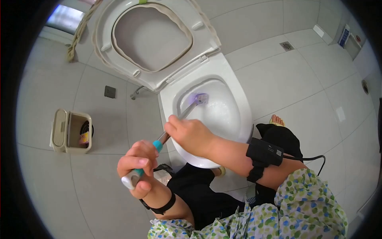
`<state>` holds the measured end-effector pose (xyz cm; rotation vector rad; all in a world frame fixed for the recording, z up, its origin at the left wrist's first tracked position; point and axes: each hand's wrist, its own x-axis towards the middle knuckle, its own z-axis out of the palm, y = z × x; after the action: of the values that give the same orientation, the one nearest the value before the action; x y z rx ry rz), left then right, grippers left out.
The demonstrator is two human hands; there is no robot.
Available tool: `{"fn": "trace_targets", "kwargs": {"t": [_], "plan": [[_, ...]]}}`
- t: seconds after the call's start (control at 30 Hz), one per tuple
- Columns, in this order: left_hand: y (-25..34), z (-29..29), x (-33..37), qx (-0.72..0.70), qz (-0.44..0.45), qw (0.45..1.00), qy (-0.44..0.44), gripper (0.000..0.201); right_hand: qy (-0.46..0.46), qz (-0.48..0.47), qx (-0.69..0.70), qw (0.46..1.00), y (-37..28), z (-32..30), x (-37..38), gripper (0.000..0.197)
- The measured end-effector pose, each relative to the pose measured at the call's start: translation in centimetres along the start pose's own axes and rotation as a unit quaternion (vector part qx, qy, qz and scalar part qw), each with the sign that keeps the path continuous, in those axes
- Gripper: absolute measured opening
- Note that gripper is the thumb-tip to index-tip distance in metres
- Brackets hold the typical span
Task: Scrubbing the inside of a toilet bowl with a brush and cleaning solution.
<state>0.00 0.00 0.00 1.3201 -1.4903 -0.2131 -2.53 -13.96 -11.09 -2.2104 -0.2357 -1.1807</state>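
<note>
Toilet brush: you hold it slantwise before you, its head down in the toilet bowl, near the back left of the basin. The toilet is white and glossy, with its seat raised and a pale beige edging running round the opening. Under and around it spreads a floor of large light-grey tiles with thin dark joints, and a metal drain grate is set in it toward the upper right. To your left you have a beige bin, its lid swung aside, with something black and yellow inside too small to make out. A dark square plate sits between bin and toilet, and a twisted cord hangs by the bright window at the upper left.

The brush has a white end cap, teal grip sections and a slim metallic-looking shaft; its head is pale, tinged violet, with a violet patch beside it. Your left hand has its fingers curled round the handle near the cap. Your right hand grips farther down, fingers folded tight about the shaft.
</note>
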Motion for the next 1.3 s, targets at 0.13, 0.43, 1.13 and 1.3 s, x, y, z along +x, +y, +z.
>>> {"fn": "trace_targets", "kwargs": {"t": [0.13,0.43,1.13,1.3], "plan": [[0.4,0.5,0.8,0.006,0.055,0.998,0.040,0.036,0.038,0.024,-0.040,0.998,0.2,-0.7,0.1,0.015],[3.8,0.9,0.8,-0.105,0.127,0.983,-0.077,0.010,-0.191,-0.058,0.196,0.960,-3.9,-1.9,-1.0,0.011],[2.1,2.4,1.1,0.107,0.097,0.989,0.038,0.025,-0.066,0.071,0.032,0.995,-2.9,-3.3,-0.1,0.014],[3.5,4.1,0.7,0.160,0.109,0.980,0.041,0.031,-0.022,0.024,0.052,0.998,-3.2,-2.9,-0.4,0.018]]}}
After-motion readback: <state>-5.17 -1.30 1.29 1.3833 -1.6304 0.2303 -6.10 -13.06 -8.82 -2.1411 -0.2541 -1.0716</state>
